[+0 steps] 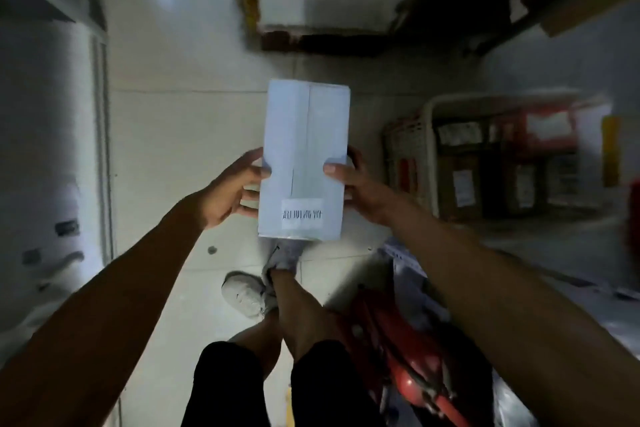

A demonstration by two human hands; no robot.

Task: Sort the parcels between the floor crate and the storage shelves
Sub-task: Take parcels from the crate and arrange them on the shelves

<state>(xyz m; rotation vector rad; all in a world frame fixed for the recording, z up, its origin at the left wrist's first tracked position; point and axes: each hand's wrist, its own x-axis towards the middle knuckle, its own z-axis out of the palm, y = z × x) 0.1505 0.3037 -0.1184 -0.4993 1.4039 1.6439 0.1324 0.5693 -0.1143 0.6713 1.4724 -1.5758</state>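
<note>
I hold a tall white parcel box (304,156) in front of me, above the tiled floor, with a small printed label near its lower end. My left hand (232,191) grips its left edge, thumb on the front face and fingers curled behind. My right hand (356,184) grips the right edge the same way. The pale plastic floor crate (415,149) stands to the right, filled with several brown and red parcels (491,163). A white shelf frame (100,114) runs down the left side, blurred.
A large white carton with a dark underside (318,21) lies on the floor ahead, with cardboard (571,10) beside it at upper right. A red object (408,367) and grey bags sit by my right leg. My feet in grey shoes (246,291) stand on the tiles.
</note>
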